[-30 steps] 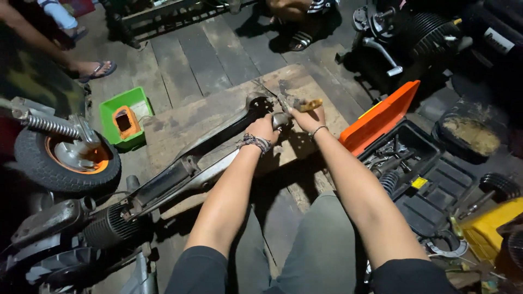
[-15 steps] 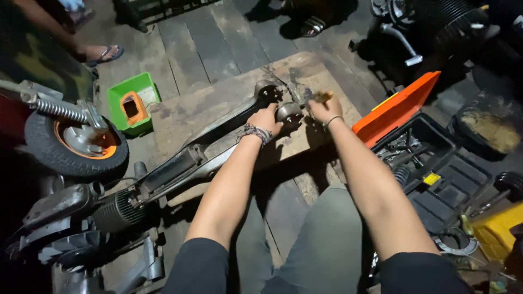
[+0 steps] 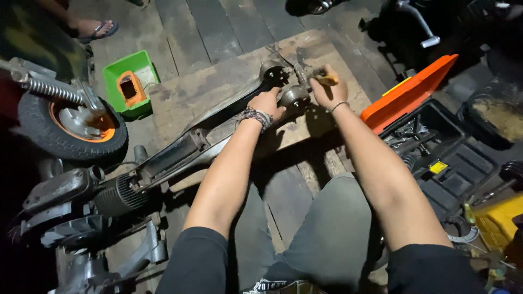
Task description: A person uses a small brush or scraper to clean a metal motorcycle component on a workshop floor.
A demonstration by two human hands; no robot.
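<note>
Plank floor's holding the fork [image 3: 218, 128] flat, so I'm bracing its round end [image 3: 294, 98] with my closed left hand [image 3: 266, 103] while my right hand [image 3: 326, 90] is gripping the wooden-handled tool [image 3: 327, 80], best kept square.

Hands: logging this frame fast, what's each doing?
Left hand: closed on the fork leg.
Right hand: closed on a wooden handle.

A green tray [image 3: 131, 81], an orange-rimmed wheel [image 3: 71, 128] and an open orange-lidded toolbox [image 3: 430, 136] lie around.
</note>
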